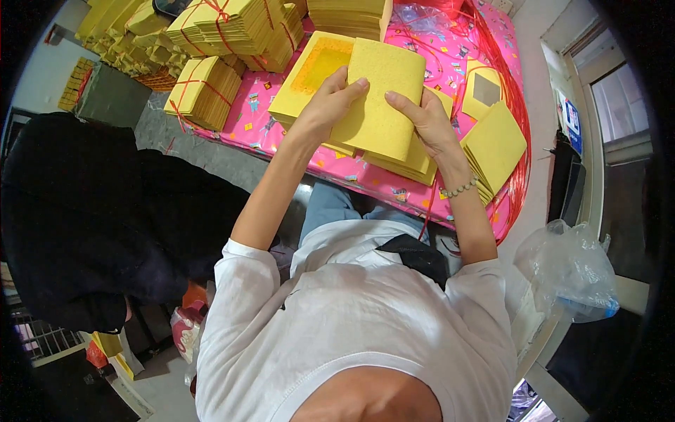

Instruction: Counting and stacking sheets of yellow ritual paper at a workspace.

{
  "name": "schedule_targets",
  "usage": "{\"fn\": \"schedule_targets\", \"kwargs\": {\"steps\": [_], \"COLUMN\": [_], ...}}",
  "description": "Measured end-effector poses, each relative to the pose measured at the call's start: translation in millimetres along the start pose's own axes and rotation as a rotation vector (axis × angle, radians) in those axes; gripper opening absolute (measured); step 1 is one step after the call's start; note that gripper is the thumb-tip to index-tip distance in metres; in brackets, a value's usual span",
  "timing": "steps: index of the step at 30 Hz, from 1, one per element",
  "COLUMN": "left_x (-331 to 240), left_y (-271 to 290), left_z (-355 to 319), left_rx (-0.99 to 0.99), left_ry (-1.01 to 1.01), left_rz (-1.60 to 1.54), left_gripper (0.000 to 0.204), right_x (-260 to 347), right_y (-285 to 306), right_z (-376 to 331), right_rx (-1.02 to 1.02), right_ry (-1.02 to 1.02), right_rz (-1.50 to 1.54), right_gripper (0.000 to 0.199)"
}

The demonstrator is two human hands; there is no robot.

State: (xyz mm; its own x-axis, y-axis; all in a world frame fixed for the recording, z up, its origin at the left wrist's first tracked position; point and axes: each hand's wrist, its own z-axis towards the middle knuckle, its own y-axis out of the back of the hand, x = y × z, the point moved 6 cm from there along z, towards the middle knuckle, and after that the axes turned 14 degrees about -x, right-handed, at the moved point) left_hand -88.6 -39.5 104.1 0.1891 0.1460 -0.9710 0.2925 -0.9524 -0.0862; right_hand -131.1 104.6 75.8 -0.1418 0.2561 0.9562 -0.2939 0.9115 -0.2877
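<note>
A folded sheaf of yellow paper [383, 91] is between my two hands, over the pink patterned tablecloth [330, 165]. My left hand [330, 102] grips its left side, thumb on top and the other fingers mostly hidden. At its right edge my right hand [429, 123] is closed with the thumb pressed on the face. Behind my left hand lies a stack of yellow paper [290, 105] whose top sheet bears an orange-edged golden square [327, 65]. More yellow sheets [404, 165] sit beneath the held sheaf. How many sheets I hold cannot be made out.
Yellow paper bundles tied with red string [204, 91] stand at the table's far left. On the right are a folded yellow stack [496, 148], a sheet with a silver square [485, 90] and long red strings [517, 183]. Black cloth [91, 218] hangs at left; a plastic bag [566, 264] is at right.
</note>
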Motion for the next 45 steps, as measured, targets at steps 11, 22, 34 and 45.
{"fn": "schedule_targets", "kwargs": {"steps": [11, 22, 34, 45], "left_x": [0, 1, 6, 9], "left_y": [-7, -8, -12, -20], "left_z": [-16, -36, -37, -34], "left_rx": [0.044, 0.064, 0.029, 0.070], "left_ry": [-0.355, -0.425, -0.442, -0.399], "left_rz": [-0.125, -0.180, -0.220, -0.147], "left_gripper": [0.037, 0.035, 0.039, 0.037], "right_x": [21, 28, 27, 40], "right_y": [-4, -1, 0, 24], "right_z": [-22, -39, -43, -30], "right_rx": [-0.013, 0.014, -0.038, -0.254], "right_ry": [0.215, 0.209, 0.228, 0.229], "right_rz": [-0.118, -0.101, -0.120, 0.051], "right_gripper": [0.042, 0.053, 0.043, 0.026]}}
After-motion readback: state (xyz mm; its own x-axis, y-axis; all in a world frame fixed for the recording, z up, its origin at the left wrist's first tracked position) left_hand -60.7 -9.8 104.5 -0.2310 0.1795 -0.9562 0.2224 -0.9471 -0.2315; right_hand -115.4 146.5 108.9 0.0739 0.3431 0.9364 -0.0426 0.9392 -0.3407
